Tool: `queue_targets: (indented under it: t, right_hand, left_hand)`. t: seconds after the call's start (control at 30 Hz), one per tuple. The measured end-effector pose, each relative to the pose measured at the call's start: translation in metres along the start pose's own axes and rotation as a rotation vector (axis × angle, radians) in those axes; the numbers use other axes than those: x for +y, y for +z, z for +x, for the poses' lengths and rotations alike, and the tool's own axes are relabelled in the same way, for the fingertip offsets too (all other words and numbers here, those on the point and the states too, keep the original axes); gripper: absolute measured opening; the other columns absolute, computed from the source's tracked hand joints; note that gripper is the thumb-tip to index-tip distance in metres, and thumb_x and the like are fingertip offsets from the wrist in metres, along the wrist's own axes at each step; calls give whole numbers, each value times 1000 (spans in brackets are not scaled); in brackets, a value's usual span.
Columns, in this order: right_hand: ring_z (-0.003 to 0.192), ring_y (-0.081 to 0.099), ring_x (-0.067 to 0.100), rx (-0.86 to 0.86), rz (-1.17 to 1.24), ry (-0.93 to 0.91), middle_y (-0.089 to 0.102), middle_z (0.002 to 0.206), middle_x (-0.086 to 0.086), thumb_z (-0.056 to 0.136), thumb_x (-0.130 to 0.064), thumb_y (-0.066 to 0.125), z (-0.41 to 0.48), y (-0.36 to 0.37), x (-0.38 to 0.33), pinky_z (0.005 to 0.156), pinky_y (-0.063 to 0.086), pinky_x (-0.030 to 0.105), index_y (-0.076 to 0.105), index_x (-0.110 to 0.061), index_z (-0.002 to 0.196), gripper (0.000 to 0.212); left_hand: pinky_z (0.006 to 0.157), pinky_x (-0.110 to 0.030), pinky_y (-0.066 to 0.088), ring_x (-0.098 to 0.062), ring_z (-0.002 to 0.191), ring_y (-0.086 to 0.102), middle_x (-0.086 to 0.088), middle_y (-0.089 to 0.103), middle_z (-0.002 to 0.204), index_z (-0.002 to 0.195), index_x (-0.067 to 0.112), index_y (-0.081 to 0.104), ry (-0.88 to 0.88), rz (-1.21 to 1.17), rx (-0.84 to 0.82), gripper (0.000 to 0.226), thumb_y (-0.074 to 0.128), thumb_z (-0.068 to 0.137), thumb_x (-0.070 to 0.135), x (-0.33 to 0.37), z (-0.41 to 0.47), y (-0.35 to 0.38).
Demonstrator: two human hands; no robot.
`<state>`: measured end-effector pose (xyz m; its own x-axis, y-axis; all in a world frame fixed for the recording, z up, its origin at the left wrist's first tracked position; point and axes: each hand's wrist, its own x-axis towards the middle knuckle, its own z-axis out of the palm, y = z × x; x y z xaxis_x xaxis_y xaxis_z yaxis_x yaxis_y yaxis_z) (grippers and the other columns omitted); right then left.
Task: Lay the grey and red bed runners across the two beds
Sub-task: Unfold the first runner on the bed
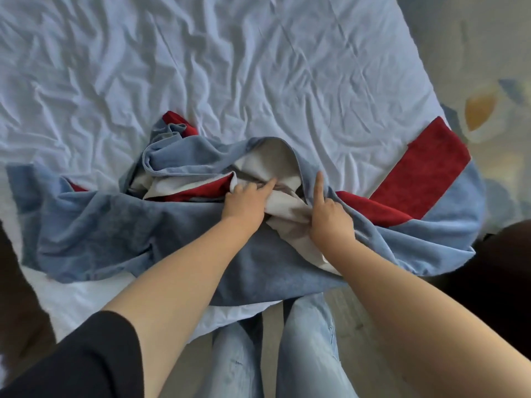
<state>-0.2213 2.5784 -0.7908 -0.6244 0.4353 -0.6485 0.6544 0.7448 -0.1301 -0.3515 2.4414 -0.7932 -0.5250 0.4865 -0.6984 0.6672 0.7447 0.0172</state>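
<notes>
Both the left hand [247, 201] and right hand [330, 218] pinched the crumpled grey-and-red fabric bed runner [161, 225] mid-length. Its long axis ran left-right across the white-sheeted bed [230, 67].

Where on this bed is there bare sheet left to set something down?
The whole far stretch of sheet, beyond the bunched runner, is bare, though wrinkled. A small strip also shows at the near left corner, below the runner. Crowded: the near middle, where the left hand and right hand grip the runner.
</notes>
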Motion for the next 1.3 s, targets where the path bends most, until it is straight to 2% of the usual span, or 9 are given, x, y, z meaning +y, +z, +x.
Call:
queue_targets:
  t: [0.1, 0.2, 0.3, 0.43, 0.57, 0.7, 0.83, 1.1, 1.3]
  right_hand:
    - [112, 56, 35, -20, -22, -12, 53, 126, 19, 96, -3, 48, -5, -16, -4, 78, 46, 39, 17, -11, 158, 70]
    - [111, 47, 36, 93, 78, -84, 49, 120, 15, 93, -2, 52, -25, -43, -10, 75, 45, 40, 55, -7, 126, 34]
    - [110, 44, 34, 203, 140, -216, 49, 115, 15, 87, -2, 59, -51, -93, -27, 79, 47, 43, 64, -4, 106, 19]
    - [97, 49, 39, 423, 183, -481, 55, 103, 20, 72, 2, 71, -92, -183, -68, 67, 47, 43, 71, -3, 97, 25]
    - [94, 54, 40, 635, 138, -672, 59, 100, 18, 74, 0, 75, -139, -258, -118, 57, 52, 41, 75, -6, 96, 24]
    - [100, 52, 38, 790, 210, -699, 55, 108, 18, 81, -1, 65, -191, -321, -154, 61, 54, 44, 70, -6, 110, 30]
    - [111, 51, 28, 921, 378, -752, 48, 124, 4, 79, -24, 44, -241, -360, -180, 72, 56, 42, 48, -18, 138, 59]
    - [129, 53, 24, 775, 567, -523, 44, 150, -3, 62, -70, 76, -308, -382, -220, 89, 54, 46, -21, -44, 153, 136]
    - [107, 67, 22, 836, 956, -501, 60, 134, -9, 77, -44, 71, -319, -376, -241, 84, 56, 46, -5, -48, 153, 108]
  left_hand:
    - [87, -46, 44, -35, 118, 50, -9, 49, 136, 155, 38, 29, 3, -77, 53, 63, 45, 100, 12, 0, -13, -11]
    - [86, -45, 48, -33, 123, 45, -8, 40, 140, 158, 45, 17, 30, -133, 122, 82, 56, 95, 11, -5, -34, -38]
    - [91, -47, 54, -32, 141, 35, -7, 20, 159, 156, 53, -9, 80, -188, 192, 107, 67, 92, 14, -10, -62, -74]
    - [115, -58, 38, -35, 154, 21, 1, 1, 170, 158, 48, 7, 182, -538, 244, 116, 87, 76, 34, -17, -111, -126]
    - [118, -34, 37, -9, 145, 40, 11, 38, 159, 154, 45, 18, 297, -1074, 558, 101, 84, 80, 28, -12, -166, -191]
    - [86, -42, 56, -13, 101, 68, 11, 69, 103, 112, 37, 62, 351, -1218, 900, 30, 67, 93, 14, -27, -223, -270]
    - [88, -32, 55, -8, 104, 67, 19, 69, 106, 104, 39, 64, 387, -1056, 1127, 31, 70, 88, 14, -59, -279, -342]
    - [99, -23, 49, -6, 110, 64, 10, 68, 112, 111, 18, 64, 544, -935, 1467, 36, 77, 80, 4, -89, -381, -433]
    - [90, -10, 44, 6, 103, 62, 18, 65, 103, 108, 29, 56, 604, -1065, 1444, 36, 76, 79, 18, -68, -399, -423]
